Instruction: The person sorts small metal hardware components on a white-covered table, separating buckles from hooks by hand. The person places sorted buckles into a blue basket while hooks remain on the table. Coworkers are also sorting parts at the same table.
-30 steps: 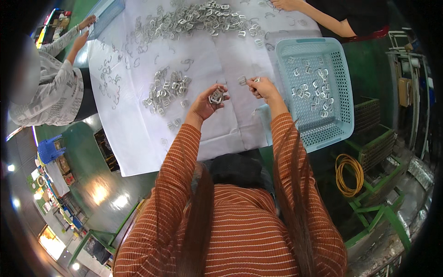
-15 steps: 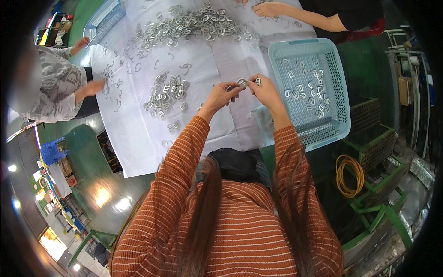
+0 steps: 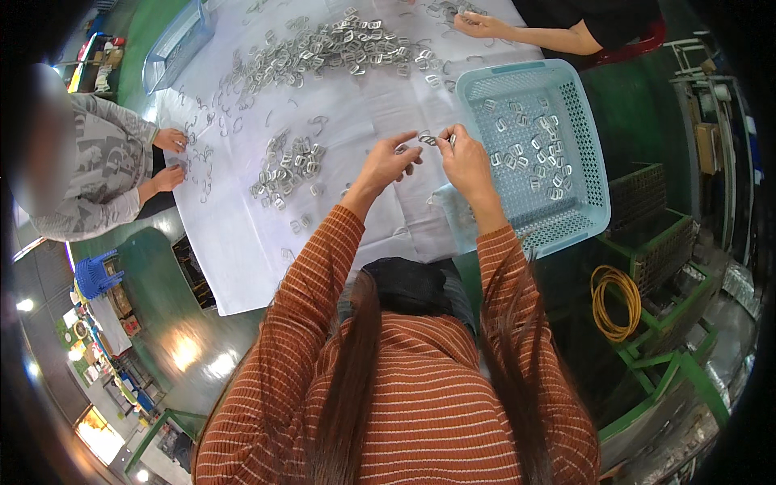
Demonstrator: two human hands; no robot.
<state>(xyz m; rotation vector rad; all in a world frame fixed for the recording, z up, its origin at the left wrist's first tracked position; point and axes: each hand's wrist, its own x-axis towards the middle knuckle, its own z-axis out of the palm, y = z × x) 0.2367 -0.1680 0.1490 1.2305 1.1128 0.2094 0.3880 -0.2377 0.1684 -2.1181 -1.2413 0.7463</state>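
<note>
Over the white-covered table, my right hand (image 3: 467, 166) pinches a small metal buckle (image 3: 428, 139) between thumb and fingertips. My left hand (image 3: 386, 166) is just left of it, its fingers apart and the index finger stretched toward the buckle. A small shiny spot shows by the left fingers, too small to make out. Left of my hands lies a loose heap of similar metal buckles (image 3: 287, 168). Close by my right hand stands a light blue plastic basket (image 3: 600, 174) with several buckles spread over its bottom.
A larger buckle pile (image 3: 331, 50) covers the table's far part. Thin curved metal pieces (image 3: 202, 153) lie near a co-worker's hands (image 3: 168, 178) at the left. Another co-worker's hand (image 3: 477, 26) is at the far right. A blue basket (image 3: 174, 48) stands far left.
My left fingers have come off the buckle and spread, while my right hand keeps it. The left co-worker's hands have moved to the table's edge; the far co-worker's hand has shifted slightly.
</note>
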